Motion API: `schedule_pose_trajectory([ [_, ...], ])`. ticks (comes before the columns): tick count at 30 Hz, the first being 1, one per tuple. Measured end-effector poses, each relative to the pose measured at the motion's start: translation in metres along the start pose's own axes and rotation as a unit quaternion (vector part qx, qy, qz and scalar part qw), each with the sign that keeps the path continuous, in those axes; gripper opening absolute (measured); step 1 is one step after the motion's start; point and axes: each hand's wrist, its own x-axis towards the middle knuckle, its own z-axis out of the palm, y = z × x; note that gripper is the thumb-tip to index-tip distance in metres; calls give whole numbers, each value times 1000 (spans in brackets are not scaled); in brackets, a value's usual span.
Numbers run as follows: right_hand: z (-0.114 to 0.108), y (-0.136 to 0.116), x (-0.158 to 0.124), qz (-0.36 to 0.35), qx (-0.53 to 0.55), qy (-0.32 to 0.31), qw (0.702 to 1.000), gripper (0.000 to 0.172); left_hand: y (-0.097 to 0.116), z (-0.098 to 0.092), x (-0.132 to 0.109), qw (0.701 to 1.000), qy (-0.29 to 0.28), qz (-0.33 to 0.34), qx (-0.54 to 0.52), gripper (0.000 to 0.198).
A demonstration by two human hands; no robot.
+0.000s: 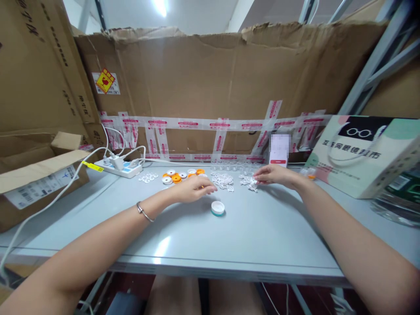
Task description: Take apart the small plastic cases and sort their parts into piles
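Observation:
My left hand (197,189) hovers over the table beside orange and white round caps (176,178), with its fingers loosely curved and apart. Just in front of it, a white round cap with a teal rim (218,208) lies on the table. Between the hands is a pile of small white pieces (223,180). My right hand (271,175) has its fingertips at a second small pile of white pieces (248,182); whatever is between those fingertips is too small to make out. Behind the piles stand several clear round containers (229,166).
A power strip (126,169) with cables and small white rings (148,177) are at left, near an open cardboard box (39,183). A phone (278,151) leans at the back. A printed gift box (354,153) and a clear plastic container (398,197) stand at right.

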Motion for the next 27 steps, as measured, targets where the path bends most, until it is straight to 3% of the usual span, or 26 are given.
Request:
schedule_pose_trajectory([
  [3,0,1,2,-7,-46,-14,999,14,3,0,-1,999,-36,24,-30,19],
  [8,5,-17,-8,-67,-134,104,983,27,10,0,-1,997,-47,27,-54,13],
  [9,11,-24,-14,-88,-132,91,983,31,11,0,0,997,-49,23,-57,13],
  [11,27,-38,-27,-130,-126,-20,983,37,13,0,0,997,-48,13,-53,14],
  [14,58,-52,-45,-185,-165,-188,950,46,14,1,0,999,-51,-5,-19,24],
  [16,76,-53,-52,-200,-187,-233,933,51,13,3,0,998,-60,-14,5,33],
  [22,97,-46,-54,-198,-179,-213,940,39,9,10,0,994,-88,-59,-30,33],
  [27,103,-45,-54,-212,-147,-204,944,27,13,10,0,995,-65,-74,-22,29],
])
